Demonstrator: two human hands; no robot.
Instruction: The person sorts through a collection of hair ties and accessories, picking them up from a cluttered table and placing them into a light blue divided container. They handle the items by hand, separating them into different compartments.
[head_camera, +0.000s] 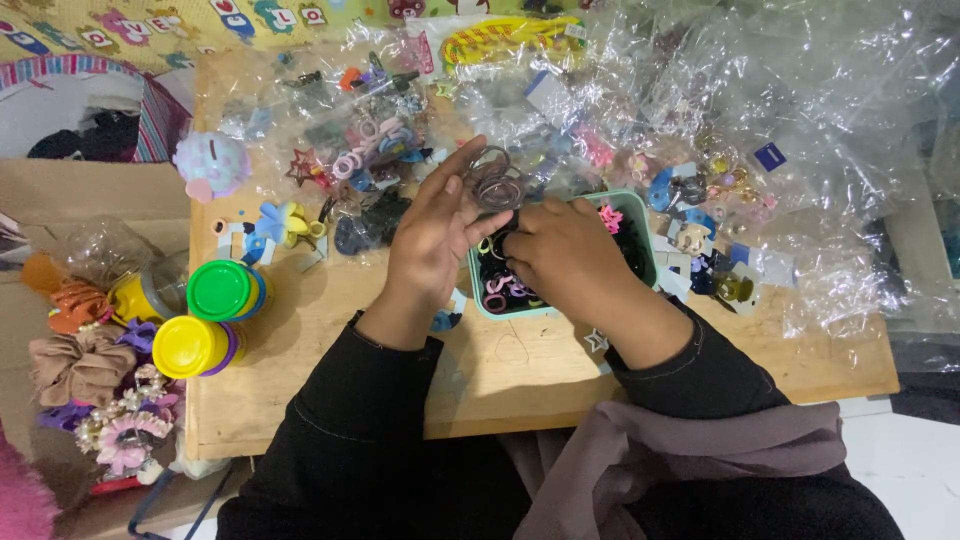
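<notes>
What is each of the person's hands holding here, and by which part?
The left hand holds a bunch of thin hair ties, looped around its fingertips. The right hand reaches into the green tray; whether it grips anything cannot be told.

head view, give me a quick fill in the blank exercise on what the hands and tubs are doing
1. The left hand holds up a bunch of thin hair ____.
2. The right hand reaches into a small ____ tray.
3. Beside the green-lidded tub stands one with a ____ lid.

Missing words: ties; green; yellow

Even indoor light, sharp centre, glare on the plastic bags (800, 110), mild edge distortion.
</notes>
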